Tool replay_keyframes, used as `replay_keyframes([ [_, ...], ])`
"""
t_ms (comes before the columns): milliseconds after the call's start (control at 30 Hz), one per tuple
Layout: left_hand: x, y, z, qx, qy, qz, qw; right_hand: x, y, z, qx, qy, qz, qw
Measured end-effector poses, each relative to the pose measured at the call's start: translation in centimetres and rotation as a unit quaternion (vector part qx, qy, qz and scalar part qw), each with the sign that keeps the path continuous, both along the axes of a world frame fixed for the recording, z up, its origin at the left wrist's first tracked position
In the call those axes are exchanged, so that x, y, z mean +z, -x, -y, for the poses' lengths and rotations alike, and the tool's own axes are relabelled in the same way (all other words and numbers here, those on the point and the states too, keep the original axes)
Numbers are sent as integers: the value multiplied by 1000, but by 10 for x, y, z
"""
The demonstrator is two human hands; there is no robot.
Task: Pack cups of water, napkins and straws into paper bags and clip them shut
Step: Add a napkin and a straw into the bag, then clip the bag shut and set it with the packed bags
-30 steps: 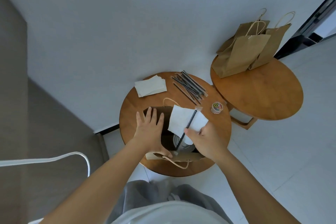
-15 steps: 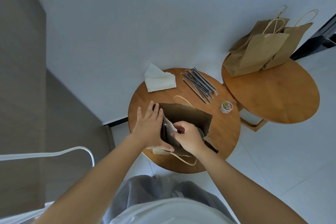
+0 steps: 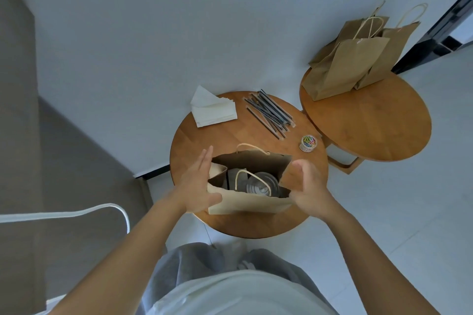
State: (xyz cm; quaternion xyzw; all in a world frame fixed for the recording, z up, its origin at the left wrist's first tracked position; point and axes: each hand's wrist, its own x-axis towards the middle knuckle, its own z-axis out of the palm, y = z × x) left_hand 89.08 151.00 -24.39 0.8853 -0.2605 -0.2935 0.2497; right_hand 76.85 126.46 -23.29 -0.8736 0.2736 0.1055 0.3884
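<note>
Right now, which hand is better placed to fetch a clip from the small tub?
Probably the right hand: the clip tub stands just beyond it, on its side of the open bag. The left hand rests against the bag's far end.

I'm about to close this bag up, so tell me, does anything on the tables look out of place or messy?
Only small things. The top napkin of the napkin stack is lifted and skewed, poking past the round table edge. The straws lie in a loose, crossed pile. The open bag stands upright, and no water looks spilled.
</note>
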Motion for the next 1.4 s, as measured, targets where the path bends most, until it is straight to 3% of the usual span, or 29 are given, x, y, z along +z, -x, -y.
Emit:
replay_keyframes([
  [100,-5,0,5,-8,-35,36,999,-8,8,3,96,68,-97,988],
  [233,-9,-4,20,3,-51,122,991,-18,-6,5,152,217,-54,963],
  [400,-4,-16,32,-88,-63,166,980,-13,-28,19,194,238,-29,951],
  [567,7,-20,52,-108,-60,122,985,-7,-37,24,287,278,-53,915],
  [767,13,-29,63,-151,-94,57,982,-11,-37,28,247,217,-62,942],
  [867,33,-45,71,-123,-45,-58,990,-8,-36,36,210,138,-24,968],
  [1033,49,-75,109,-83,31,-122,989,-4,-42,54,71,30,53,996],
  [1200,28,-91,177,-94,4,-137,986,-32,-57,103,-27,48,50,997],
  [1400,-31,-93,273,-162,-106,-82,978,-93,-76,178,-102,67,10,992],
])
